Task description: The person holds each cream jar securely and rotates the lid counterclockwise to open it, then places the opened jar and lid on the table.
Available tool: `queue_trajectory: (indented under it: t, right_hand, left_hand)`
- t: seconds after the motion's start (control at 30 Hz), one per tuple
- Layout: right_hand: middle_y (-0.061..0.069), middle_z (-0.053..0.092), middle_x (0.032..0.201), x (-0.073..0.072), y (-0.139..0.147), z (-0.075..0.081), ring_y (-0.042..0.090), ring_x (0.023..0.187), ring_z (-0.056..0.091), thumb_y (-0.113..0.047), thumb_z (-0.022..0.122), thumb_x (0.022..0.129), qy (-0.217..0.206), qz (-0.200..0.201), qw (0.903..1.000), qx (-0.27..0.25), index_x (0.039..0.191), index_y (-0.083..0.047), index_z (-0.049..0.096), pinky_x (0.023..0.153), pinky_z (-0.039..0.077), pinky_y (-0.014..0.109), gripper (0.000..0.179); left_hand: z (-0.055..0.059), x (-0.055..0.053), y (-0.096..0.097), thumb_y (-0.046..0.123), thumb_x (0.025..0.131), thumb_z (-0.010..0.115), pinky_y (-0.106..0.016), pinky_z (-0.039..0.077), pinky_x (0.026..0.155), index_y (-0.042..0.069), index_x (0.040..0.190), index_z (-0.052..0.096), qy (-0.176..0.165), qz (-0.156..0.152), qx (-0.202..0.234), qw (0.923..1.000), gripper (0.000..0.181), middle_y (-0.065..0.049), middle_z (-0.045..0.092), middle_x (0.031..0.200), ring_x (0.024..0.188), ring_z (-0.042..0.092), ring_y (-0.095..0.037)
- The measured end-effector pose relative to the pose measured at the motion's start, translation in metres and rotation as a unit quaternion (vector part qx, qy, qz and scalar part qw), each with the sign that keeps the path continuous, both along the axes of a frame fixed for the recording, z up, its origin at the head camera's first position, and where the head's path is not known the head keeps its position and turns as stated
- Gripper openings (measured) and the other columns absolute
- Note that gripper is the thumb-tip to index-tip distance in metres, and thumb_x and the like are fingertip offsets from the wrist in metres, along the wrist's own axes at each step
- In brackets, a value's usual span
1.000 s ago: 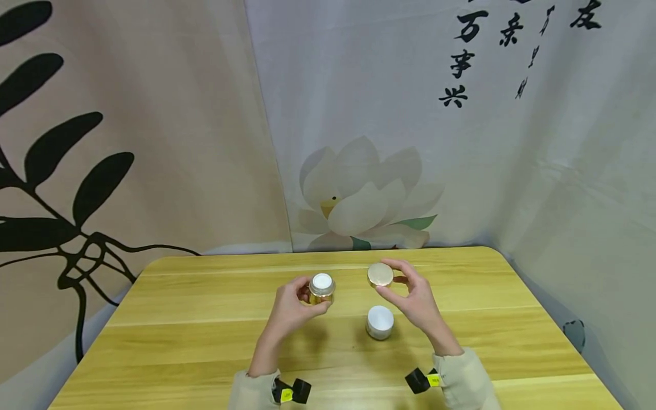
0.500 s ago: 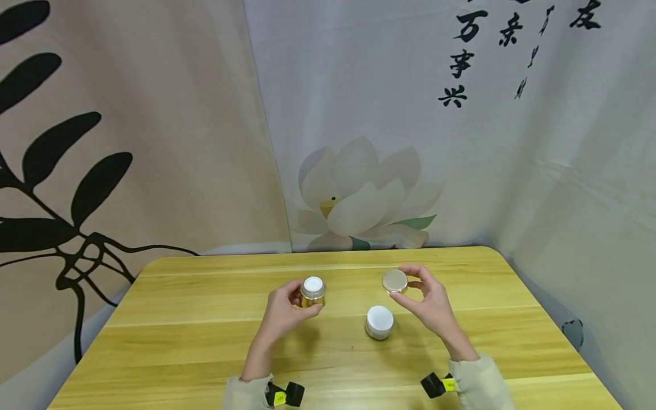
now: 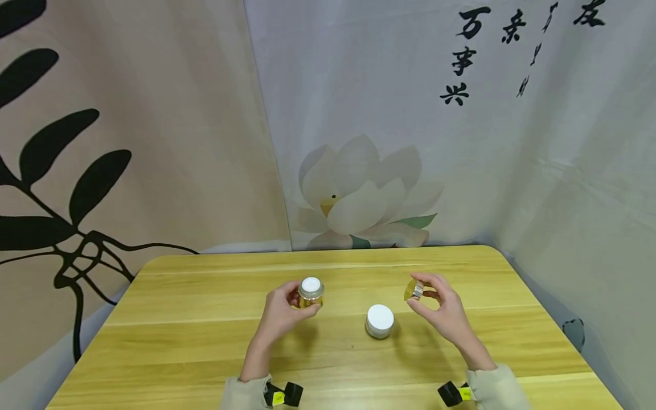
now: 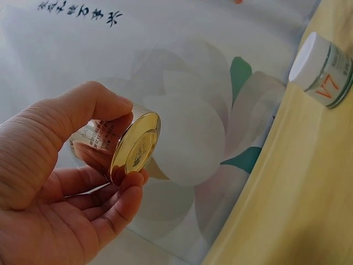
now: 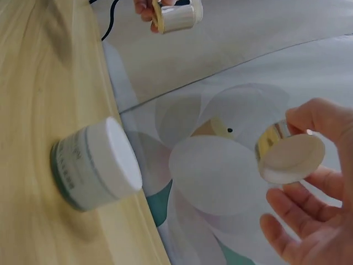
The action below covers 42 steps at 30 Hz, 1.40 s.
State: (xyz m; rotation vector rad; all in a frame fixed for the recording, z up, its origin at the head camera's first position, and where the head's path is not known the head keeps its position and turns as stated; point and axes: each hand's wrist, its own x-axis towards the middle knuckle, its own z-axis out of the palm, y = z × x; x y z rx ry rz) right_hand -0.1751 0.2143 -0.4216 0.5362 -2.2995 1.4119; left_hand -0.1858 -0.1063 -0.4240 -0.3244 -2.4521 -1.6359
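A pale fabric backdrop (image 3: 205, 102) hangs beyond both hands of a person at work over a wood-grain table (image 3: 195, 347), which spreads beneath them and out to either side. A black leafy branch print (image 3: 99, 185) marks the cloth far to the left of the left hand, and a printed lotus (image 3: 359, 199) blooms behind, between the two hands.

The left hand (image 3: 284, 310) and the right hand (image 3: 441, 307) extend well apart from light sleeves, the left one (image 3: 247, 394) and the right one (image 3: 501, 388), each with a small black camera at the wrist.

A white cream jar (image 3: 380, 322) marked "V7" in orange stands upright on the tabletop, its white lid on, between the hands and nearer the right, touched by neither.

In the left hand's grasp, thumb on one side and fingers on the other, is a gold cosmetic jar (image 3: 310, 293), raised off the table, its white top facing up and its shiny gold base visible from the wrist.

The right hand pinches a gold jar lid (image 3: 414, 289) between thumb and fingertips, above the table and tilted on edge, its white underside showing in the right wrist view.
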Motion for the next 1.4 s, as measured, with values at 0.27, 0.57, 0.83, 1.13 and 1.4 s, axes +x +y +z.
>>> queue_trajectory:
  t: [0.27,0.57,0.83,1.13,1.4]
  right_hand:
    - [0.014,0.054,0.103,0.003,0.011,-0.005,0.004,0.093,0.054,0.01,0.073,0.073,-0.016,-0.002,0.9992,-0.037,0.108,0.006,0.051,0.078,0.048,0.018,0.042]
    - [0.014,0.052,0.104,0.002,0.018,-0.011,0.012,0.089,0.052,0.014,0.075,0.067,-0.002,-0.033,0.9993,0.019,0.111,0.006,0.059,0.069,0.053,0.026,0.047]
    - [0.008,0.055,0.102,0.005,0.022,-0.012,0.011,0.086,0.05,0.007,0.081,0.063,0.01,-0.054,0.9962,0.067,0.107,-0.001,0.066,0.062,0.051,0.025,0.047]
    - [0.007,0.056,0.097,0.011,0.026,-0.012,0.015,0.075,0.052,-0.002,0.084,0.062,-0.026,-0.07,0.9881,0.134,0.103,-0.004,0.069,0.058,0.049,0.025,0.043]
    - [0.007,0.056,0.093,0.01,0.03,-0.022,0.013,0.073,0.05,-0.003,0.085,0.061,-0.07,-0.061,0.9794,0.18,0.1,-0.002,0.07,0.057,0.048,0.024,0.042]
  left_hand:
    - [-0.003,-0.001,0.0,0.004,0.067,0.08,-0.022,0.04,0.057,-0.003,0.101,0.065,-0.006,-0.001,-0.006,1.0,0.037,-0.004,0.057,0.078,0.066,0.047,-0.016]
    - [-0.003,-0.002,-0.001,0.004,0.067,0.081,-0.022,0.04,0.057,-0.003,0.099,0.065,-0.006,-0.003,0.0,1.0,0.036,-0.004,0.056,0.076,0.066,0.047,-0.016]
    - [-0.004,-0.001,-0.002,0.003,0.067,0.08,-0.022,0.041,0.058,-0.003,0.1,0.065,-0.013,-0.003,0.003,0.9999,0.037,-0.004,0.057,0.078,0.067,0.047,-0.016]
    - [-0.004,-0.001,-0.002,0.002,0.067,0.08,-0.022,0.041,0.058,-0.004,0.101,0.064,-0.013,-0.002,0.002,0.9999,0.038,-0.005,0.056,0.078,0.067,0.047,-0.017]
    - [-0.006,-0.002,-0.003,0.003,0.066,0.081,-0.022,0.041,0.058,-0.004,0.102,0.064,-0.015,-0.002,0.003,0.9999,0.04,-0.005,0.057,0.079,0.068,0.048,-0.017]
